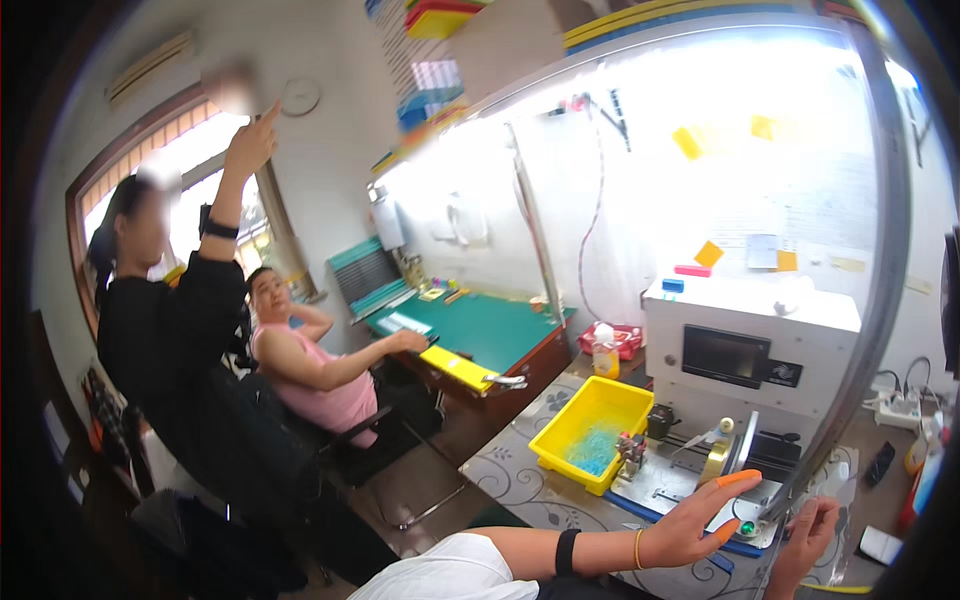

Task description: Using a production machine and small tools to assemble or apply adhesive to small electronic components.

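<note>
My left hand (685,525) reaches in over the patterned tabletop with fingers apart, holding nothing. Orange finger cots cover its thumb tip and a fingertip, and its wrist carries a black band and a thin yellow band. Just beyond it stands a white bench machine (700,315) with a dark screen (725,355) and a roll of yellowish tape (716,462) on its metal base. Right of the base, my right hand (812,532) is raised with fingers curled together; whatever they may hold is hidden.
A yellow bin (548,445) of small blue-green pieces stands left of the machine. A bottle (605,350) is behind it. One person in black (185,340) raises an arm; another in pink (310,365) sits at a green-topped table (500,325). A metal post (870,250) rises at right.
</note>
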The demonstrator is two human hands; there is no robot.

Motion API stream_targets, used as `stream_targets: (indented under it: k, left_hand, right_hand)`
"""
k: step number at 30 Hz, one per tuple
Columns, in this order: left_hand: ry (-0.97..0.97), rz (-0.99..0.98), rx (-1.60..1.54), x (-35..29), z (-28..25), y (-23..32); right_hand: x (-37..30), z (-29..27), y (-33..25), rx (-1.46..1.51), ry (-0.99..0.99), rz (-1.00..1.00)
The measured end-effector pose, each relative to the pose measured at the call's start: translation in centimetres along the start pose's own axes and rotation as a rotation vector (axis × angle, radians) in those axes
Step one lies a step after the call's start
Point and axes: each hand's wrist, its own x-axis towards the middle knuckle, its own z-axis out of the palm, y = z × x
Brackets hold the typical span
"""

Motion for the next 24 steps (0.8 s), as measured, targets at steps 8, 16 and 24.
stream_targets:
  k: [8, 16, 24]
  left_hand:
    - [-0.077, -0.03, -0.057, 0.9, 3.1, 0.2]
    - [-0.011, -0.094, -0.112, 1.1, 2.3, -1.0]
    - [-0.08, -0.175, -0.281, 2.3, 6.5, -3.7]
  right_hand:
    - [-1.6, -1.3, -3.7, 0.04, 0.034, 0.123]
    - [-0.7, -0.6, -4.9, 0.163, -0.016, 0.203]
    - [0.2, -1.4, -2.2, 0.104, 0.036, 0.389]
